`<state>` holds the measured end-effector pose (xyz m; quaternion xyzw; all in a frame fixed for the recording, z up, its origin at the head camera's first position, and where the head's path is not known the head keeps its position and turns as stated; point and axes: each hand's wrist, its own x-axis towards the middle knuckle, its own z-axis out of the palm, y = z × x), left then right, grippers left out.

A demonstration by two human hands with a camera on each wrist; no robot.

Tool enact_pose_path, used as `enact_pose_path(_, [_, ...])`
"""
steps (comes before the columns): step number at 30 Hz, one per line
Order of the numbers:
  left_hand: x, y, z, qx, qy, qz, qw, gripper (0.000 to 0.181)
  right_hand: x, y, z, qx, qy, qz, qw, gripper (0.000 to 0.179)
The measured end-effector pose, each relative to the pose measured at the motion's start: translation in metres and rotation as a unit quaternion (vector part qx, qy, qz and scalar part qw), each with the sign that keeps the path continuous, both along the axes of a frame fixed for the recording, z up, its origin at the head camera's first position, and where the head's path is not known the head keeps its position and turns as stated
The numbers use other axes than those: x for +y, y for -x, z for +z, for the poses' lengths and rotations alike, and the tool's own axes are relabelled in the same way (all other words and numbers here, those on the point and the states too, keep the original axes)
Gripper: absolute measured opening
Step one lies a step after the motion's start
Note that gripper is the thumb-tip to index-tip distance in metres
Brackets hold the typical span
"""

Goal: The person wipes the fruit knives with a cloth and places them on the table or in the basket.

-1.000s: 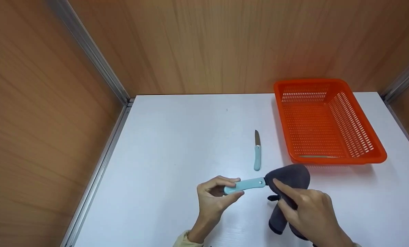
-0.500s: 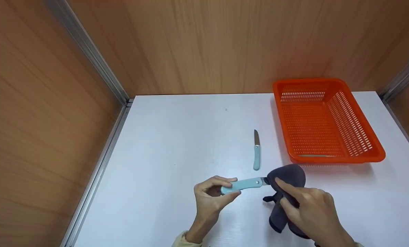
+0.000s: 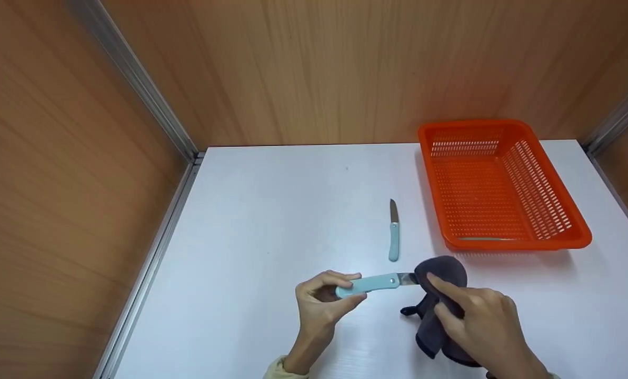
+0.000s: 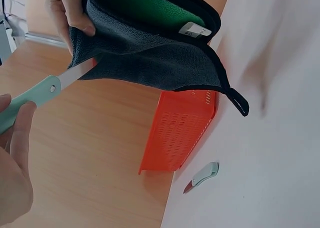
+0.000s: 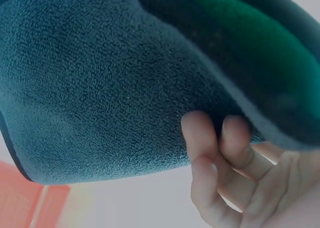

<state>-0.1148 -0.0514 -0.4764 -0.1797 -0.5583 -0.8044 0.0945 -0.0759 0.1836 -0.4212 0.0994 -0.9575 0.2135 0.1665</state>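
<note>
My left hand (image 3: 316,310) pinches the end of the light-blue handle of a small knife (image 3: 374,283) between thumb and fingers, and its blade points right. With my right hand (image 3: 482,316) I grip a dark grey cloth (image 3: 442,269) folded over the blade's outer part. Bare steel shows between handle and cloth, and the tip is hidden. In the left wrist view the cloth (image 4: 150,63) shows a green underside, a white label and a dangling black loop. The right wrist view has my fingertips (image 5: 199,130) against the cloth's grey side.
A second knife (image 3: 394,242) with a light-blue handle lies on the white table (image 3: 271,210), its blade pointing away. An orange basket (image 3: 514,246) stands at the back right, with a thin pale-green thing (image 3: 479,239) inside near its front wall. Wooden panels (image 3: 314,73) border the table.
The knife in my left hand has shifted slightly left, so more of the blade shows out of the cloth. The cloth's top edge has dropped a little.
</note>
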Motion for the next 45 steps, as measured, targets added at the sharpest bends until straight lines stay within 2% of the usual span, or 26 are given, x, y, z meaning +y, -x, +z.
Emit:
enact_pose_path(6, [-0.001,-0.001,0.002,-0.002,0.008,0.005,0.9999,0.021,0.004,0.0,-0.002,-0.003,-0.001,-0.008,1.0,0.042])
enact_pose_path(11, [-0.002,-0.001,0.001,-0.012,0.009,0.005,0.9999,0.021,0.008,0.0,-0.006,0.038,-0.003,-0.002,0.9993,0.044])
enact_pose_path(16, [-0.003,-0.001,0.0,-0.016,0.009,0.009,0.9998,0.021,0.013,-0.001,-0.008,0.044,0.007,-0.007,0.999,0.044])
enact_pose_path(23, [-0.004,-0.002,-0.001,0.002,0.011,0.018,0.9998,0.021,0.015,-0.002,-0.004,0.048,0.028,-0.013,0.9984,0.043])
enact_pose_path(33, [-0.006,0.001,-0.002,-0.007,0.023,0.031,0.9992,0.021,0.018,-0.005,0.0,0.054,0.045,-0.014,0.9974,0.041])
enact_pose_path(45, [-0.003,0.003,-0.007,-0.039,0.056,0.026,0.9973,0.02,0.016,-0.006,0.009,0.105,0.045,0.017,0.9933,0.044])
